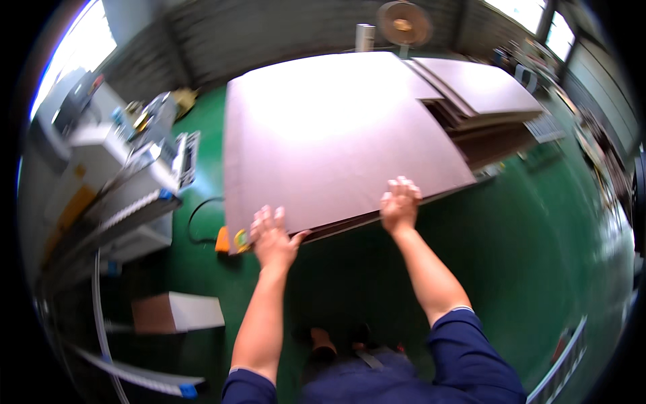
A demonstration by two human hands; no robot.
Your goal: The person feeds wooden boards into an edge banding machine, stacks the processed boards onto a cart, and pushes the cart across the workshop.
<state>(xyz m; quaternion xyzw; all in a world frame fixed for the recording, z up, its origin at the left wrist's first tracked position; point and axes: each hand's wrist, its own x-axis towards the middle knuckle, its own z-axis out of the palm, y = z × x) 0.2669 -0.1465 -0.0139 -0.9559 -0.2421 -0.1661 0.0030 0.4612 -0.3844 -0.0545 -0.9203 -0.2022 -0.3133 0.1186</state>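
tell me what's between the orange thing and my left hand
In the head view, a small yellow-green item sits between the orange thing and your left hand, at a corner of the panel; too blurred to identify.

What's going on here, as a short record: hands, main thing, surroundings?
Left hand: open, fingers spread, at the sheet's near edge
Right hand: open, at the same edge, farther right
Main thing: large pinkish-brown sheet, layers visible beneath
Left of left hand: orange object, kind unclear
Behind: round fan
Floor: green
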